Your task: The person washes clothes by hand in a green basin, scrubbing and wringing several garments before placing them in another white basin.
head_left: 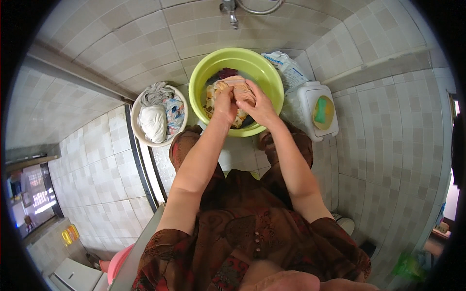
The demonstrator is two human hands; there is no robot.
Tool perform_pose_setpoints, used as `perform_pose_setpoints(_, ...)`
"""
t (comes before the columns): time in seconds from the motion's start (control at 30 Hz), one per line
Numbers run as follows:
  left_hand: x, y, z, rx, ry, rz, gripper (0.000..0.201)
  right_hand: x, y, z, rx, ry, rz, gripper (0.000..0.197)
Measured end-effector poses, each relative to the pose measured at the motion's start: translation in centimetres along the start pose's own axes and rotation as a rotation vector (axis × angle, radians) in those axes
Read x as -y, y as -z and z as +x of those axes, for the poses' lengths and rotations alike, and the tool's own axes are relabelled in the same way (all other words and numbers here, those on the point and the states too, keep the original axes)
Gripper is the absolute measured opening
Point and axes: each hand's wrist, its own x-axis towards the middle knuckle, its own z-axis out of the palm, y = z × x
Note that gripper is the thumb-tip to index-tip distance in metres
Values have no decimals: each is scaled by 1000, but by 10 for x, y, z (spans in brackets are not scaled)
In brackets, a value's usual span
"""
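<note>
Both my hands are over a large yellow-green basin (198, 77), gripping a peach striped cloth (237, 86). My left hand (224, 103) holds its left side, fingers curled in. My right hand (260, 107) wraps its right side, the fingers lying over the fabric. Beneath the striped cloth, a yellow and white patterned cloth (210, 95) lies in the basin, partly covered by my hands. A dark red cloth (228, 72) shows at the far side, in what looks like dark water.
Left of the basin stands a white tub (135, 132) with grey, white and patterned laundry. To the right, a white lidded bin (318, 92) carries a yellow dish (330, 119) with a green sponge (320, 110). Behind are a plastic package (286, 68) and a wall tap (233, 18).
</note>
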Motion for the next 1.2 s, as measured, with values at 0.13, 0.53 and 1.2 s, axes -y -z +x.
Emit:
perform_pose_setpoints(0.13,-8,7,-8,-80,18,99,35,-32,-14,16,-169,-372,513,41)
perform_pose_setpoints(0.53,-22,-16,9,220,187,-46,68,79,-25,-4,125,183,88,9)
perform_pose_setpoints(1.2,-8,-9,11,255,107,-171,18,26,-63,42,-268,117,-499,22)
